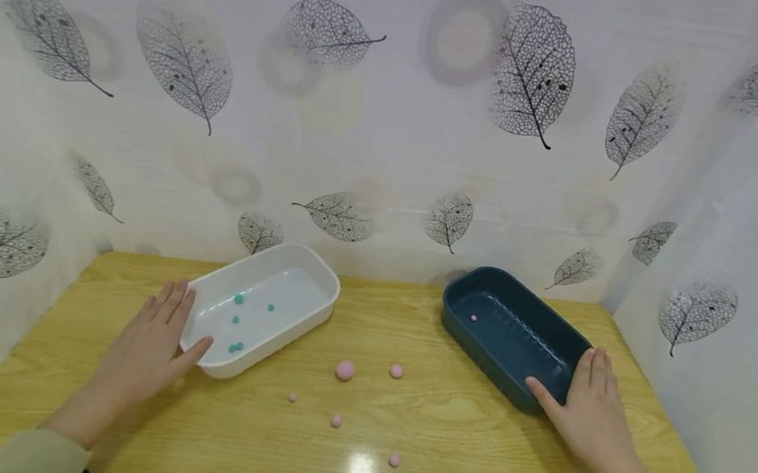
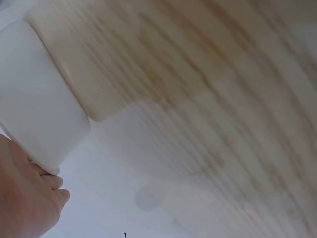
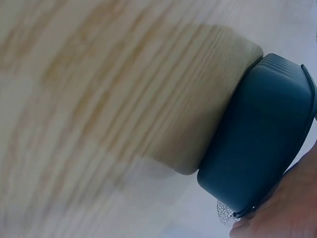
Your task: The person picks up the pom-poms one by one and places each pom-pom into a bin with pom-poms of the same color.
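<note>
My left hand (image 1: 145,349) holds the left end of a white rectangular dish (image 1: 290,338), thumb at the near corner and fingers along the rim. Several small teal balls (image 1: 236,320) lie inside this dish. At the right, my right hand (image 1: 591,411) grips the near end of a dark blue dish (image 1: 520,323) of similar shape, its thumb over the rim. One tiny pink ball (image 1: 473,318) sits in the blue dish. Between the dishes, several pink balls of differing sizes lie on the table, the largest pink ball (image 1: 345,370) nearest the middle.
The yellow wood-grain table (image 1: 243,453) ends at a pale curtain (image 1: 392,148) printed with leaves, which also runs along both sides. Both dishes stand near the table's back edge, angled away from each other at the near ends.
</note>
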Motion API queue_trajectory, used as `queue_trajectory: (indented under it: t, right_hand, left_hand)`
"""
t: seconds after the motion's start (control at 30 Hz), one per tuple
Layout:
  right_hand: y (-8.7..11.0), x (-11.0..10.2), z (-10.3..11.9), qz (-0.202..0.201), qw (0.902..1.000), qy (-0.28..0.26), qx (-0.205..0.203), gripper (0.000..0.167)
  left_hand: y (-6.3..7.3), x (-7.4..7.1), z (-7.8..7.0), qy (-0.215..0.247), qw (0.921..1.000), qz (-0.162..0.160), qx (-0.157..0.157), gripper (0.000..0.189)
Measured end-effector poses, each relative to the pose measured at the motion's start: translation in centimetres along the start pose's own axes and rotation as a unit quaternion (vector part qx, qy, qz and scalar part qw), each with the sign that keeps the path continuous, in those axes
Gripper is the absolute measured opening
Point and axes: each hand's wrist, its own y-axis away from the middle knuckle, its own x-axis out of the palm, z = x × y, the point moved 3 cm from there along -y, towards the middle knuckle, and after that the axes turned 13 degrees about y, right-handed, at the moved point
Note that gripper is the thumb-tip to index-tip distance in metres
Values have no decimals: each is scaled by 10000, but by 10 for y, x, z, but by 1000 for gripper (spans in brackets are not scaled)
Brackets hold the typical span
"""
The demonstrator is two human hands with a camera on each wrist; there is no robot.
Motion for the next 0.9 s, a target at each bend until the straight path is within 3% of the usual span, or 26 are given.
queue_trajectory:
  t: [0.63, 0.9]
  right_hand:
    - [1, 1, 5, -198, 9998, 54, -79, 113]
    - [1, 4, 4, -203, 9997, 117, -88, 112]
  left_hand:
    - [0, -3, -2, 69, 9999, 23, 87, 88]
    - [-1, -10, -14, 439, 9989, -108, 151, 87]
